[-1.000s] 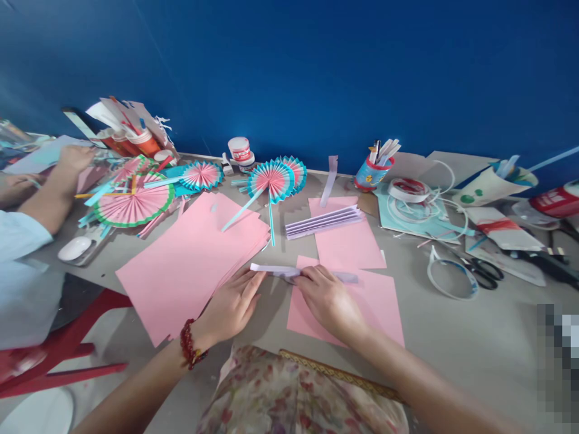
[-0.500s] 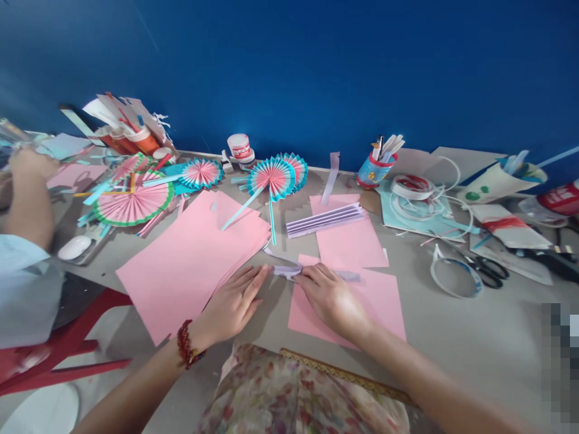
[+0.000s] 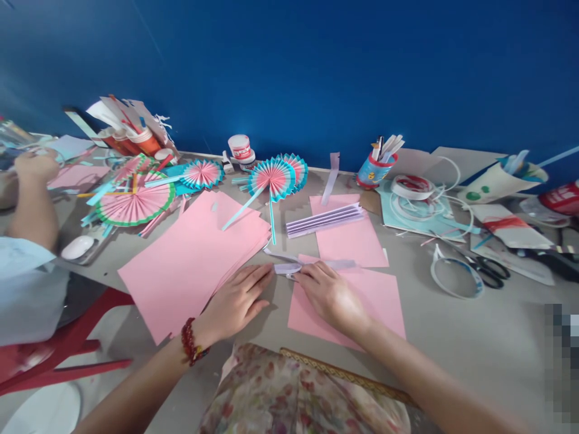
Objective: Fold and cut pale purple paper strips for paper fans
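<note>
"Backdrop?"
"Blue wall (image 3: 316, 72), then grey table (image 3: 456, 355), strewn with pink sheets (image 3: 190, 259)."

"Biggest made piece?"
"Green-edged fan (image 3: 131, 204), toward the left: pleated, spread, complete judging by shape."

"Hands?"
"Left hand (image 3: 237, 295): lies flat, open, fingertips touching or nearly touching lilac strip (image 3: 286, 269) at its left end. Right hand (image 3: 330, 295): fingers closed, pinching same strip; underside hidden, can't tell how firmly."

"Done otherwise?"
"Pleated lilac paper (image 3: 323, 220), beyond hands, partly on a pink sheet: folds made, bunched. Blue-edged fans (image 3: 271, 179) farther back: complete, apparently."

"Remaining?"
"Lilac strip, between and under hands: not joined to pleated paper, handling seemingly unfinished. Thin pale strip (image 3: 278, 255): curling just beyond."
</note>
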